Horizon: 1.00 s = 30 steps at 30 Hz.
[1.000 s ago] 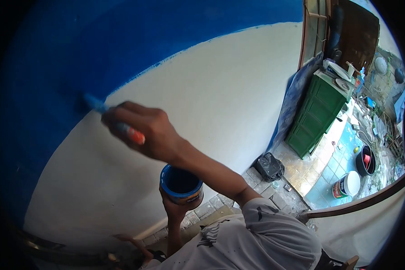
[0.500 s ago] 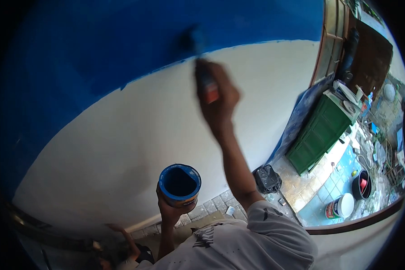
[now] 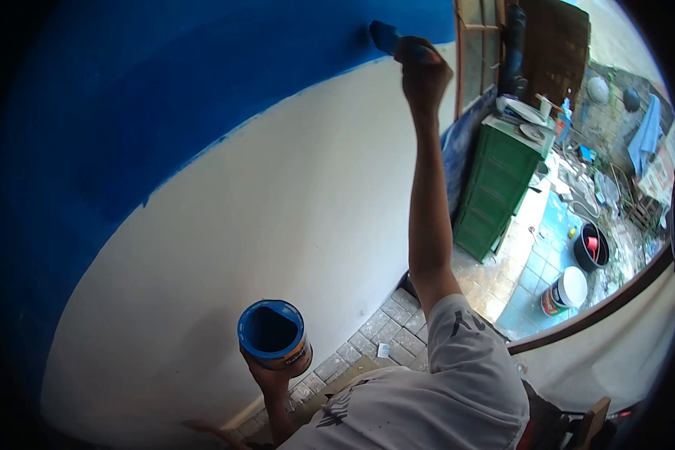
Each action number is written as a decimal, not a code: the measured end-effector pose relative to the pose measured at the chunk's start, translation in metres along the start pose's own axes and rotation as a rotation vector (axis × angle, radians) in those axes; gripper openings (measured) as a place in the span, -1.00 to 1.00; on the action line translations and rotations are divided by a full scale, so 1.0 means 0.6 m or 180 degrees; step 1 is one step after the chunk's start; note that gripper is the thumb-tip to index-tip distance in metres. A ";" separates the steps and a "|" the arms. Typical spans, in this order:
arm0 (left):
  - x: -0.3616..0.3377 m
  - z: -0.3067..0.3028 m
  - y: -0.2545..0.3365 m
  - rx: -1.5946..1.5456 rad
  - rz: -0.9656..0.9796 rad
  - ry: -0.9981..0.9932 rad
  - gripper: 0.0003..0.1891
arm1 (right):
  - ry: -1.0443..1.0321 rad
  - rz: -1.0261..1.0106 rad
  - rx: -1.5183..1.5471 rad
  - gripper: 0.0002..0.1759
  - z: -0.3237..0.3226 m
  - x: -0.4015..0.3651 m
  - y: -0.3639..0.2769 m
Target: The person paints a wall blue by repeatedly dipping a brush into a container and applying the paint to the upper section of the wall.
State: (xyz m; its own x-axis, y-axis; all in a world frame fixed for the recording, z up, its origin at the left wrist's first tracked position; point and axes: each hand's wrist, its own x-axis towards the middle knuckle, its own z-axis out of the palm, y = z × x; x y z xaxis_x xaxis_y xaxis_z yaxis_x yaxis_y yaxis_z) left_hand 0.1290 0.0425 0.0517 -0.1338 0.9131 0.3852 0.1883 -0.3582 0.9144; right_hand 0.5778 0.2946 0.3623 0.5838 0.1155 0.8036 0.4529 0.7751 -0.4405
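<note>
My right hand [image 3: 425, 71] is wrapped around the handle of a paintbrush [image 3: 385, 36], arm stretched up and forward. The blue-coated bristles are at the blue-painted upper part of the wall [image 3: 165, 90], just above its border with the white lower part [image 3: 300, 187]. Low in the view, my left hand [image 3: 268, 381] grips a paint can [image 3: 295, 354] from below and the side. The can is tilted so its mouth faces me, its rim and inside coated in blue paint.
A window frame [image 3: 461, 82] borders the wall on the right. Beyond stand a green cabinet [image 3: 499, 184], a white-lidded bucket [image 3: 571, 288] and a black tub [image 3: 583, 255] holding a red dipper. Another person's arm [image 3: 206, 429] shows at the bottom left. Paving blocks [image 3: 382, 326] line the wall's foot.
My right hand has carried the brush rightward along the blue border, closer to the window. The view has shifted right; the paint can stays in my left hand.
</note>
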 end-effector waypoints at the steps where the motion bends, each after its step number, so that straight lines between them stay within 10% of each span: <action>1: 0.001 -0.001 -0.010 0.0159 0.0038 -0.0015 0.26 | -0.0067 -0.0393 -0.0620 -0.82 0.002 -0.002 0.007; 9: 0.029 0.057 -0.016 0.0080 -0.0020 -0.0365 0.40 | -0.1560 -0.0788 0.0597 -0.82 0.100 -0.162 -0.191; 11: 0.033 0.067 -0.010 0.0019 -0.0092 -0.0410 0.42 | -0.1337 -0.0781 0.1237 -0.85 0.099 -0.109 -0.140; 12: 0.034 0.069 -0.011 0.0011 -0.0062 -0.0433 0.42 | -0.1380 0.0260 0.1705 -0.88 0.080 -0.067 -0.122; 15: 0.017 0.049 -0.027 0.0388 0.0458 -0.0490 0.31 | -0.0757 -0.0306 0.2238 -0.79 0.046 0.095 0.082; 21: 0.014 0.036 -0.042 0.0099 0.0198 -0.0230 0.41 | 0.0124 -0.0457 -0.0876 -0.81 -0.064 0.266 0.172; 30: 0.048 0.063 -0.037 0.0264 0.0195 -0.0273 0.38 | -0.0922 -0.1224 0.0202 -0.89 0.106 -0.025 -0.123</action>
State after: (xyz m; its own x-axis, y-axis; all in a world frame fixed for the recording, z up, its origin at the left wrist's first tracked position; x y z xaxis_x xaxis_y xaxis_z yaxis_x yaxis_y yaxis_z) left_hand 0.1579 0.0844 0.0378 -0.0364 0.9046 0.4248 0.2739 -0.3997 0.8747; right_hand 0.4925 0.2754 0.4082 0.1664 -0.0255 0.9857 0.5518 0.8309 -0.0716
